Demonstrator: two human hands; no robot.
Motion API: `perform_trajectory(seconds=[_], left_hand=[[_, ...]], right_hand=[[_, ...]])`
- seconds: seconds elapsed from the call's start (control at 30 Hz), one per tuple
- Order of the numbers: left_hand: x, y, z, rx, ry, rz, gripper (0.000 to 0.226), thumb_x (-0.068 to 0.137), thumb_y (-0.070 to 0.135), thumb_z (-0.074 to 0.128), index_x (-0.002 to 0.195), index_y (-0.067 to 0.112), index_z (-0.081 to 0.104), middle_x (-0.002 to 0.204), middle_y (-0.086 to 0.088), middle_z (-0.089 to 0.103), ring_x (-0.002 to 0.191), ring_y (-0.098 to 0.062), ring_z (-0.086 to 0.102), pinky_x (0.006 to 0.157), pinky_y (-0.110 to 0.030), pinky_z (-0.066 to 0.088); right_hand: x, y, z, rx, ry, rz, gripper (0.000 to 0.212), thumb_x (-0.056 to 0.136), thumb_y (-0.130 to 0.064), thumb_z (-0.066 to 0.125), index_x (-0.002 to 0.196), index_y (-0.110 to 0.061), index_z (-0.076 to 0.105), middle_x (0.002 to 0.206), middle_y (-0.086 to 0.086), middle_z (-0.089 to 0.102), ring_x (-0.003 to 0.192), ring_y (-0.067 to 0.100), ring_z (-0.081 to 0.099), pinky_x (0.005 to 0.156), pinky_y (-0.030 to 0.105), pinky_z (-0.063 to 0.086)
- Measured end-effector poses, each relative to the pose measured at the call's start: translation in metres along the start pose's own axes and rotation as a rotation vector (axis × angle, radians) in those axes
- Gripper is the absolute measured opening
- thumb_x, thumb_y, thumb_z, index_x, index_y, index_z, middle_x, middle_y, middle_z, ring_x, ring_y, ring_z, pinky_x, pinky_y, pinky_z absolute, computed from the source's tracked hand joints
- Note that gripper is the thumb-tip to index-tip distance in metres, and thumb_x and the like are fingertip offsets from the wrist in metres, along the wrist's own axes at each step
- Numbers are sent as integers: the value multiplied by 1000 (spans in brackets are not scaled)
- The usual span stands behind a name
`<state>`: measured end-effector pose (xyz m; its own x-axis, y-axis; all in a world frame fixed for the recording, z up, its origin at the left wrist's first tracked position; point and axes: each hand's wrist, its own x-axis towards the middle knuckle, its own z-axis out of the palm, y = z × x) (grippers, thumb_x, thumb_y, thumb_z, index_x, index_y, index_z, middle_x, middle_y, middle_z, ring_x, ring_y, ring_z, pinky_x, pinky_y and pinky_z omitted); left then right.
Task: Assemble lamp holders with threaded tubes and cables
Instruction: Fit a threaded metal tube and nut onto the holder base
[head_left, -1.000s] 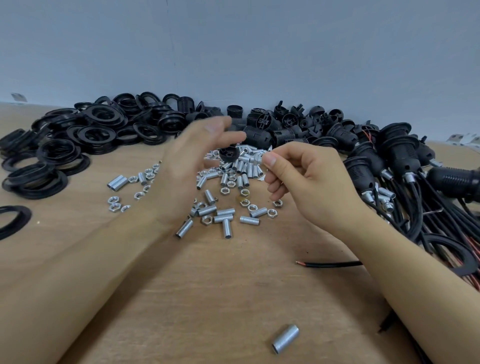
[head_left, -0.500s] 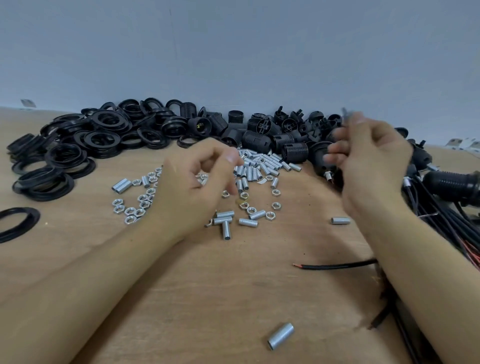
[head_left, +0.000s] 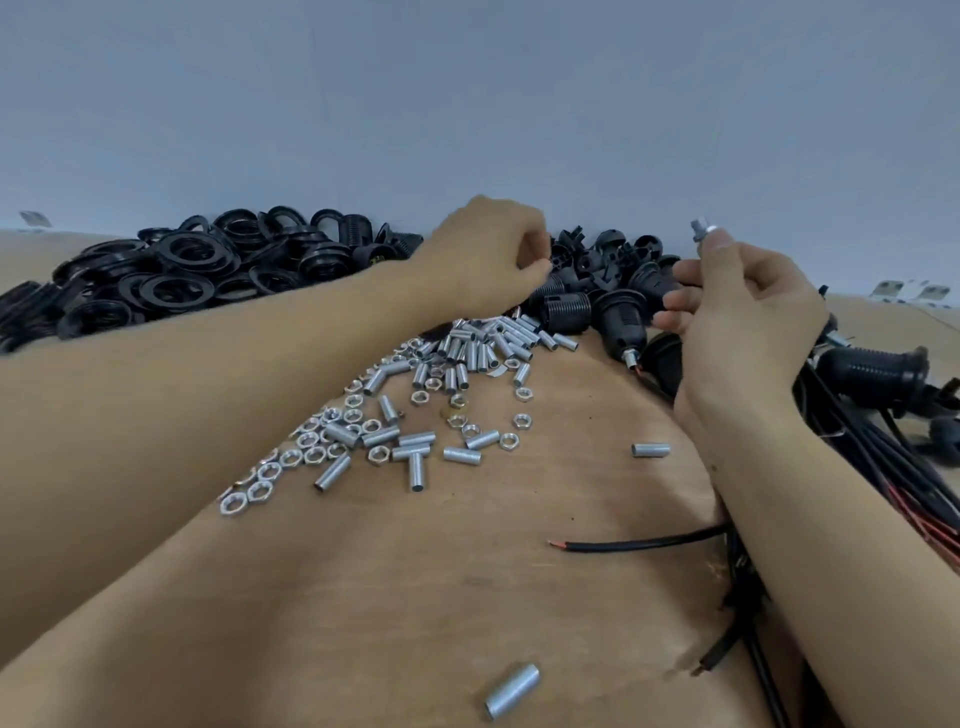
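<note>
Between the two hands, spread over the brown wooden table, lies a scatter of silver threaded tubes mixed with small hex nuts; one tube lies alone just beside the right wrist, and a larger tube lies near the table's front edge, well apart from both hands. Behind the left forearm is a heap of black rings. Under and beyond the left hand a pile of black ribbed lamp holders runs across to the right hand. To the right of the right forearm, finished holders with black cables lie bundled, and one loose cable end with a bare copper tip pokes out from under that forearm. The left hand reaches over the lamp holders with fingers curled down; whether it grasps anything cannot be told. The right hand is raised, pinching a small silver threaded tube between thumb and forefinger, its tip standing up above the fingertips, grey and somewhat blurred.
</note>
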<state>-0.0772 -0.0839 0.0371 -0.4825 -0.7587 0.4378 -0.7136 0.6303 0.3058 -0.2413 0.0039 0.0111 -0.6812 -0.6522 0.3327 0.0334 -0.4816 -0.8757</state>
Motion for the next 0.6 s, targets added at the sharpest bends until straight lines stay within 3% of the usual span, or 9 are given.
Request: perform_trajectory(seconds=[0.1, 0.2, 0.3, 0.43, 0.6], left_hand=[[52, 3, 21, 166, -109, 8, 27, 95, 11, 53, 119, 12, 66, 122, -8, 65, 112, -27, 58, 96, -39, 49], [84, 2, 42, 358, -239, 39, 37, 94, 6, 52, 126, 18, 65, 129, -9, 63, 116, -31, 57, 94, -39, 49], [96, -2, 57, 408, -317, 34, 42, 92, 6, 54, 129, 23, 64, 130, -8, 62, 116, -30, 57, 86, -35, 46], [106, -6, 69, 405, -276, -16, 31, 92, 7, 59, 121, 13, 65, 124, -14, 62, 111, -35, 59, 94, -44, 50], [107, -6, 60, 319, -122, -59, 23, 86, 15, 68, 109, 15, 64, 121, -12, 59, 109, -33, 57, 85, -37, 46]], right_hand=[[0, 3, -2, -17, 6, -3, 12, 95, -23, 59, 89, -14, 60, 68, -3, 65, 47, 9, 54, 47, 21, 47], [-1, 5, -1, -28, -4, 6, 12, 95, -23, 60, 88, -14, 60, 65, -6, 65, 46, 8, 54, 46, 21, 47], [-3, 5, 0, -40, 5, -6, 11, 95, -23, 60, 86, -16, 60, 65, -5, 65, 46, 7, 54, 45, 20, 46], [-4, 6, 1, -40, -12, 0, 11, 95, -22, 61, 86, -16, 61, 67, -3, 66, 46, 8, 54, 44, 19, 46], [-6, 4, 3, -48, -41, 0, 10, 95, -23, 61, 88, -16, 62, 69, -2, 66, 48, 9, 54, 45, 18, 45]])
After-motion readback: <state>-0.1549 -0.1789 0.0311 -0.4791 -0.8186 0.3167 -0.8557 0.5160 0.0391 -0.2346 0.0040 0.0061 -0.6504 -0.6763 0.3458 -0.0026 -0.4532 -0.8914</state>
